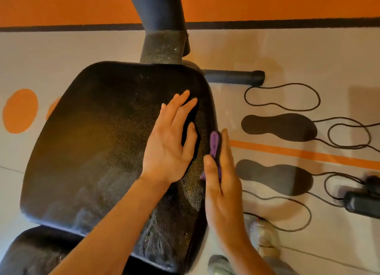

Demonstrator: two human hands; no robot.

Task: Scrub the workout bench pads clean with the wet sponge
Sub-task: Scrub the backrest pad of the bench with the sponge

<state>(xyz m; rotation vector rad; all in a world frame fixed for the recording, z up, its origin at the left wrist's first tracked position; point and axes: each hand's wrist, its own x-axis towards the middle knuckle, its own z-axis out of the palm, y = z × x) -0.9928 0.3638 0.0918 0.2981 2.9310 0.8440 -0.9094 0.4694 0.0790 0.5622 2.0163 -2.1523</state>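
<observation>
A black textured bench pad [98, 143] fills the middle of the view, glistening with wet streaks. A second black pad [35, 254] shows at the bottom left. My left hand [170, 143] lies flat and open on the pad's right part, fingers spread. My right hand [222, 184] presses a purple sponge [214, 145] against the pad's right side edge. The sponge is mostly hidden behind my fingers.
The bench's dark post [162, 27] rises at the top, and a black foot bar [234, 77] sticks out to the right. The floor has orange stripes, footprint marks [279, 126] and thin black cables [283, 97]. A black power brick [362, 202] lies at the right. My shoe [263, 237] is below.
</observation>
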